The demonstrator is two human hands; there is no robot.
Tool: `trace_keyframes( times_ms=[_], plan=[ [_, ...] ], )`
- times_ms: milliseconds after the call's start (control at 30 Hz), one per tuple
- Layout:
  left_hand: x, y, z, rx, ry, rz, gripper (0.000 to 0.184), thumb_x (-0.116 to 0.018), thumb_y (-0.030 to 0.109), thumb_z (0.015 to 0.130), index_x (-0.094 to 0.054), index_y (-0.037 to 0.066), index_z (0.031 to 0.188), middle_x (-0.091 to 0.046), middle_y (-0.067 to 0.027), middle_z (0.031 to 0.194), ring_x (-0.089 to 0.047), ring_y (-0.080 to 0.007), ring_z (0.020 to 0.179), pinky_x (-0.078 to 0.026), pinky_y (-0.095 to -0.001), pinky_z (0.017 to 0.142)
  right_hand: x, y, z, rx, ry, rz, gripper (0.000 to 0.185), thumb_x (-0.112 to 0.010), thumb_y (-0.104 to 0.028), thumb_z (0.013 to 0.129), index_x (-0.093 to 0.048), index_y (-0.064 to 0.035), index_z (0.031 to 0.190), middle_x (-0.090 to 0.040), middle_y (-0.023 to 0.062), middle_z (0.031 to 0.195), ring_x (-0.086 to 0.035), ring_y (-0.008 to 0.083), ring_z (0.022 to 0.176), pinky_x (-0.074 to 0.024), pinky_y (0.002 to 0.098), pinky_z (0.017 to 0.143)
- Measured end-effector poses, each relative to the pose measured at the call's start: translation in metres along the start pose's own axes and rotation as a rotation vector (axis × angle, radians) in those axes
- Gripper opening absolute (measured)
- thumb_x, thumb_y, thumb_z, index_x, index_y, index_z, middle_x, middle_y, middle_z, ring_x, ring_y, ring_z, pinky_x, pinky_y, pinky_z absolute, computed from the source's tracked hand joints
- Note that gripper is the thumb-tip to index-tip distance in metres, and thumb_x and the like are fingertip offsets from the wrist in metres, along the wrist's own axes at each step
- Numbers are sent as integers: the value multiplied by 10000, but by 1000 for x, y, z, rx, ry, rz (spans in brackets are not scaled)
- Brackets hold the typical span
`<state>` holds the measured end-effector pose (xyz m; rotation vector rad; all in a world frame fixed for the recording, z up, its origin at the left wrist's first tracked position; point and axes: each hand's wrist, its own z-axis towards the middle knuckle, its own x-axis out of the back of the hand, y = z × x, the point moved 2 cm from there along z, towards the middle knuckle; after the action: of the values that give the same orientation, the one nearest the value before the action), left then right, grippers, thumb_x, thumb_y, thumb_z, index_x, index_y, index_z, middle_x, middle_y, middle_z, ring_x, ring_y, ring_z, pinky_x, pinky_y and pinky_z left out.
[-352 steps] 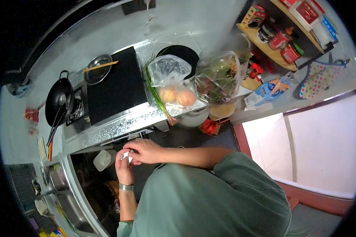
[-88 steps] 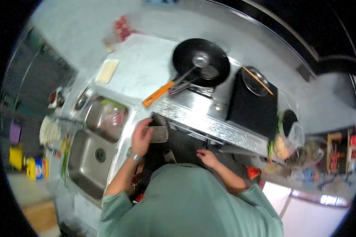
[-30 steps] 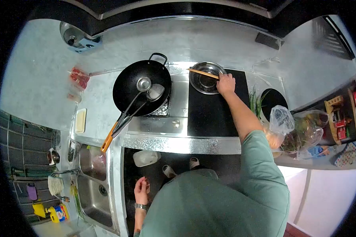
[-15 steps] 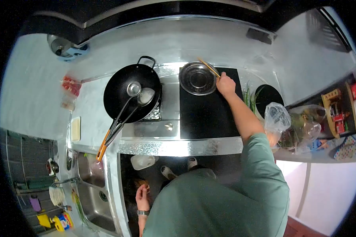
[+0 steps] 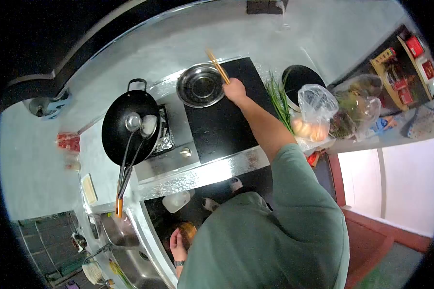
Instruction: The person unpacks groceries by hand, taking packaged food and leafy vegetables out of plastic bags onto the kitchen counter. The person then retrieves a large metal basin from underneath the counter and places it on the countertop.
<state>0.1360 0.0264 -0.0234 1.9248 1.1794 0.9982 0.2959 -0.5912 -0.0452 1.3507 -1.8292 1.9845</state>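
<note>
My right hand [image 5: 234, 91] is closed around a pair of wooden chopsticks [image 5: 218, 65], whose free ends point up and away from me. It is beside the right rim of a shiny metal bowl [image 5: 183, 91], which stands over the left edge of the black cooktop panel [image 5: 226, 126]. Down by my body, my left hand [image 5: 177, 243] has its fingers curled next to a brown-orange object [image 5: 190, 230]. Whether it grips that object I cannot tell.
A black wok [image 5: 115, 130] sits on the left burner with two long-handled ladles [image 5: 133, 122] leaning in it. Right of the cooktop are green onions [image 5: 277, 96], a black round lid or pan [image 5: 301, 83] and a plastic bag [image 5: 318, 103]. The sink [image 5: 135, 265] is lower left.
My view has turned and shifted right, so the counter appears tilted. My right hand still holds the chopsticks by the bowl, and they now point more steeply upward. My left hand stays low.
</note>
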Motion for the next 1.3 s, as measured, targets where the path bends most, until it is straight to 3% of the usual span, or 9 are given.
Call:
trace_keyframes(
  times_ms=[133, 333, 367, 433, 500, 633, 833, 1100, 1300],
  plan=[
    [7, -2, -3, 48, -12, 60, 324, -555, 227, 935, -566, 28, 1191, -605, -54, 1131, -558, -160, 1023, -446, -301, 900, 20, -2, -28, 57, 8, 56, 312, -593, -279, 757, -643, -21, 926, -638, 225, 950, -610, 400, 903, -485, 475, 804],
    [38, -33, 22, -43, -31, 175, 287, -549, 190, 933, -576, 50, 1182, -616, -56, 1085, -571, -150, 963, -466, -285, 840, 76, -31, -87, 239, -200, -22, 280, -585, -197, 847, -628, 15, 1024, -655, 98, 838, -583, 194, 783, -464, 352, 723],
    [39, -31, 25, 93, -40, 64, 305, -560, 175, 922, -561, 44, 1198, -620, -64, 1087, -570, -152, 971, -459, -279, 859, 88, -37, -100, 229, -256, 48, 264, -578, -191, 850, -621, 14, 1011, -616, 58, 774, -550, 168, 728, -450, 334, 668],
    [59, -65, 45, -156, 4, 121, 354, -581, 192, 903, -531, 36, 1217, -615, -110, 1089, -591, -201, 954, -472, -299, 827, 85, -45, -114, 394, -236, 185, 180, -530, -168, 878, -588, -10, 942, -488, -34, 643, -456, 89, 555, -361, 269, 494],
    [78, -30, 42, -231, 68, 423, 373, -600, 165, 863, -532, 39, 1208, -592, -153, 1114, -578, -289, 995, -462, -347, 872, 89, -91, -160, 201, -350, 201, 135, -515, -155, 884, -577, -36, 900, -448, -42, 609, -403, 64, 484, -305, 237, 427],
    [121, -46, 64, -538, 208, 590, 481, -630, 130, 779, -503, 87, 1241, -513, -182, 1235, -458, -379, 1160, -374, -440, 993, 59, -155, -201, 242, -410, 202, 107, -507, -147, 887, -565, -62, 864, -421, -46, 587, -364, 54, 442, -265, 230, 388],
    [185, -93, 106, -412, 447, 807, 613, -624, 266, 800, -398, 144, 1356, -348, -178, 1406, -252, -380, 1340, -210, -547, 1077, -37, -278, -278, 313, -625, 281, 159, -517, -135, 873, -601, -27, 953, -430, -57, 599, -357, 54, 454, -283, 221, 407],
    [236, -120, 156, -191, 619, 836, 559, -501, 366, 883, -380, 145, 1382, -316, -170, 1446, -210, -353, 1369, -99, -542, 1112, -240, -383, -292, 442, -788, 232, 215, -533, -125, 840, -618, 39, 949, -503, 23, 620, -442, 121, 518, -365, 297, 480],
    [242, -123, 168, -19, 682, 706, 551, -477, 360, 896, -373, 140, 1390, -314, -158, 1451, -186, -347, 1378, -49, -521, 1121, -399, -415, -283, 474, -680, 18, 257, -535, -145, 759, -637, 69, 858, -636, 200, 754, -614, 320, 711, -457, 395, 652]
  ],
)
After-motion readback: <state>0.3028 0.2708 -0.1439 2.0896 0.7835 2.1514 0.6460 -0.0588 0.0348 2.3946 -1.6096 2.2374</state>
